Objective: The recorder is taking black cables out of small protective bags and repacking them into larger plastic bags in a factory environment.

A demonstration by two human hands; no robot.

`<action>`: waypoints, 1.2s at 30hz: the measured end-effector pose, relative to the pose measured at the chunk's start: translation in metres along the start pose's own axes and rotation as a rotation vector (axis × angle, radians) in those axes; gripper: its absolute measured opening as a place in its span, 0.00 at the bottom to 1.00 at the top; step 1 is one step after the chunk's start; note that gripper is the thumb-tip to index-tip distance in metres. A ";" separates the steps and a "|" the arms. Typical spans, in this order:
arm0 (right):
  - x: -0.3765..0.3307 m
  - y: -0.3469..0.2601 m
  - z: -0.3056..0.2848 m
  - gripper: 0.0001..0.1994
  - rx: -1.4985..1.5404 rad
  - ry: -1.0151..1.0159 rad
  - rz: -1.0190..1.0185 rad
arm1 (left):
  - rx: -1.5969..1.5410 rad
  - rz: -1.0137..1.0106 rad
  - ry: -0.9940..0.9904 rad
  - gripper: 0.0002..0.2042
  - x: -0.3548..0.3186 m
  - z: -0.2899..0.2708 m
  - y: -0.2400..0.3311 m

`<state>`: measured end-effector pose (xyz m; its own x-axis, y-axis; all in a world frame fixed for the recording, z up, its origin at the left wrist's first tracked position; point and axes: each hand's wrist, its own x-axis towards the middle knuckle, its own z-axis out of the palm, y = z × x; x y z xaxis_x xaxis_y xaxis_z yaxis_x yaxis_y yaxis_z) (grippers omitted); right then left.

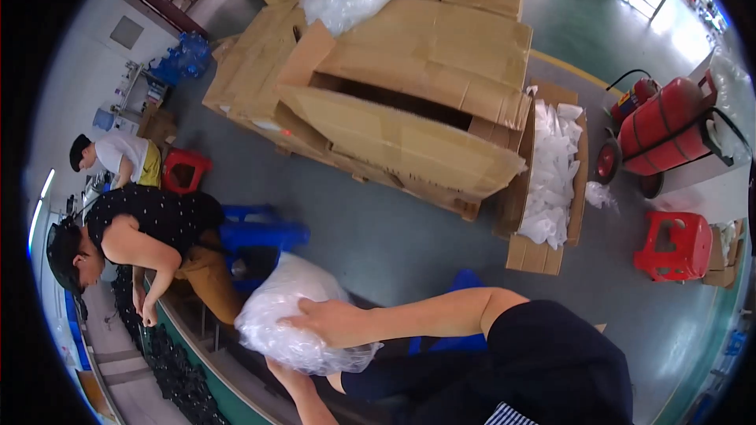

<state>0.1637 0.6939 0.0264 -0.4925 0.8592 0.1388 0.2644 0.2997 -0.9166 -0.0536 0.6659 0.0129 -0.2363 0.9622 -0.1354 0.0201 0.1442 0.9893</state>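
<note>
A: Which step are you in?

B: You are carrying. Your right hand (331, 321) lies spread and pressed on top of the clear plastic bag (295, 316), a bulging sack of small pale pieces; your left hand (277, 367) comes up beneath it, fingers hidden, so I cannot tell how it grips. The bag hangs between both hands, above the edge of the green-sided work table (206, 362).

A: What does the next move call for?

B: By my judgement, a setting-down: support from below, palm steady on top, since the soft load may sag or slip.

A: What lies around you?

B: A co-worker in a black dotted top (153, 216) bends over the same table, just beside the heap of black parts (169, 366). A blue stool (260, 234) stands near the bag. Beyond, well apart: stacked cardboard cartons (409, 86), an open carton of white bags (551, 169), a red stool (675, 245) and red cylinders on a cart (661, 126).

A: What stands in the way?

B: The co-worker's arm and the parts crowd the table.
</note>
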 end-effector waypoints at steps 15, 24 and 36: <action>0.007 0.084 0.149 0.20 0.025 -0.430 -0.113 | 0.961 -0.030 -0.015 0.17 -0.100 0.008 -0.015; -0.003 0.038 0.108 0.12 0.667 -0.601 0.544 | 0.741 0.056 0.145 0.19 -0.117 -0.012 -0.013; -0.012 -0.049 0.088 0.26 0.233 -0.094 0.117 | 0.155 0.011 0.386 0.14 -0.095 -0.011 -0.004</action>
<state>0.0838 0.6326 0.0373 -0.5474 0.8369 0.0020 0.1313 0.0883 -0.9874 -0.0420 0.5714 0.0227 -0.5818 0.8106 -0.0659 0.1637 0.1961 0.9668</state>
